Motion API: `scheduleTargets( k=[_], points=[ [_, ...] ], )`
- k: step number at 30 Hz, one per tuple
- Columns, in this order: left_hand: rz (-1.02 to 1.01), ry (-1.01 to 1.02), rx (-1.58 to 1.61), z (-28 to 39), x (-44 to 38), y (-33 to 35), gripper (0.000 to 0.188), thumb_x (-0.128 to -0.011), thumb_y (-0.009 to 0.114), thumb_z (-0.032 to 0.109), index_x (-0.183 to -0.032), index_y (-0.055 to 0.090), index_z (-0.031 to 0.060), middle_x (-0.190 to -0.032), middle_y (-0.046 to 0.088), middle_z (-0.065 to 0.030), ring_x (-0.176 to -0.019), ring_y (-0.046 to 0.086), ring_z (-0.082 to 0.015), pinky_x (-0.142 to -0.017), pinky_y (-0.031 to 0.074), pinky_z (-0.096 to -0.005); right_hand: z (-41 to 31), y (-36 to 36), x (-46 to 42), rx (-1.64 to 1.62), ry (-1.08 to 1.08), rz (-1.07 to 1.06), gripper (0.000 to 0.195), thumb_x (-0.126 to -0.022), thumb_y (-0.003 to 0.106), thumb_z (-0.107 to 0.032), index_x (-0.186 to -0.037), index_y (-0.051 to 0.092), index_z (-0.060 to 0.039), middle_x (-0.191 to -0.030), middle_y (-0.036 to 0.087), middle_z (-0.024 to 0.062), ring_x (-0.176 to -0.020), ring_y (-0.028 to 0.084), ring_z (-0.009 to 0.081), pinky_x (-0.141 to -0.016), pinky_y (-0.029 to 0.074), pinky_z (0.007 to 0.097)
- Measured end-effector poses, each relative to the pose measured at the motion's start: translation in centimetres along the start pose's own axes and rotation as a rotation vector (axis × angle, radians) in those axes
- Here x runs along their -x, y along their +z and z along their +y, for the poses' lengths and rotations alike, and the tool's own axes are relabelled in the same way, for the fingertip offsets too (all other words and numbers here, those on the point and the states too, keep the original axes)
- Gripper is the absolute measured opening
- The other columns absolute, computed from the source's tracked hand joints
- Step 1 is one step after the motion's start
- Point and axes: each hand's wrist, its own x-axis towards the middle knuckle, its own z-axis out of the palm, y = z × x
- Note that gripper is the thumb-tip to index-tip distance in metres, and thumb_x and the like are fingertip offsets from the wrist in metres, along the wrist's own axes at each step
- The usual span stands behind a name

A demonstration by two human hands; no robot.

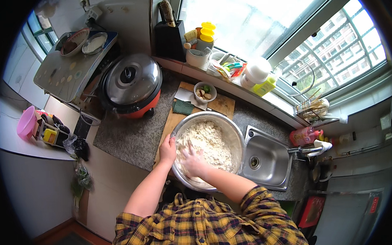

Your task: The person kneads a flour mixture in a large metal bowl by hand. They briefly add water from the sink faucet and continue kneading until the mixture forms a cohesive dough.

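A large round metal bowl [238,140] stands on a wooden cutting board [174,118] at the counter's edge. Shaggy, flaky flour dough [213,144] lies in it. My left hand [168,151] grips the bowl's left rim, the thumb at the edge. Inside the bowl, my right hand [194,163] rests on the dough at the left side, fingers spread and dusted with flour; whether it grasps any dough is not visible. Behind the bowl are a small bowl of cut food [205,91], a dark green scouring pad [183,107] and a knife [211,109], its handle partly hidden by the rim.
To the right is a stainless steel sink [268,155] with a faucet [305,149]. A lidded red electric pan [131,86] sits at the left on the grey counter [125,141]. A knife block [170,40], containers and a white jar [257,70] line the windowsill.
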Motion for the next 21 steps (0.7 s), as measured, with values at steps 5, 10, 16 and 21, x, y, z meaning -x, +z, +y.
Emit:
scheduleTargets(
  k=[5, 10, 16, 21],
  points=[
    [-0.032, -0.005, -0.059, -0.3, -0.2, -0.2, 0.040, -0.098, 0.052, 0.029, -0.124, 0.058, -0.0009, -0.104, 0.067, -0.0240, -0.099, 0.066, -0.0368, -0.083, 0.051, -0.0398, 5.6, 4.2, 2.4, 0.001, 0.076, -0.019, 0.056, -0.087, 0.060, -0.014, -0.141, 0.047, -0.0211, -0.161, 0.018, 0.0064, -0.148, 0.009, 0.0395, -0.114, 0.020, 0.0648],
    [-0.032, 0.003, -0.074, 0.3, 0.0, -0.4, 0.040, -0.098, 0.052, 0.030, -0.123, 0.059, -0.0002, -0.103, 0.068, -0.0239, -0.098, 0.066, -0.0373, -0.083, 0.051, -0.0405, 11.5, 5.4, 3.7, -0.161, 0.285, 0.414, 0.061, -0.072, 0.068, 0.001, -0.129, 0.055, -0.0155, -0.146, 0.038, 0.0231, -0.136, 0.032, 0.0435, -0.110, 0.037, 0.0471],
    [-0.033, 0.020, -0.052, 0.1, -0.4, -0.1, 0.035, -0.097, 0.053, 0.028, -0.120, 0.061, 0.0021, -0.097, 0.068, -0.0228, -0.091, 0.066, -0.0373, -0.078, 0.051, -0.0406, 14.5, 1.9, 6.8, -0.573, 0.298, 0.551, 0.063, -0.074, 0.073, -0.002, -0.131, 0.047, -0.0072, -0.128, 0.053, 0.0260, -0.117, 0.053, 0.0393, -0.097, 0.046, 0.0440],
    [0.008, 0.016, -0.094, -0.3, -0.6, 0.2, 0.032, -0.096, 0.055, 0.025, -0.117, 0.062, 0.0013, -0.095, 0.068, -0.0225, -0.089, 0.067, -0.0375, -0.076, 0.051, -0.0411, 13.1, 0.2, 5.1, -0.688, 0.438, 0.483, 0.063, -0.083, 0.072, -0.022, -0.133, 0.040, -0.0018, -0.108, 0.063, 0.0291, -0.103, 0.059, 0.0467, -0.089, 0.048, 0.0483]
  ],
)
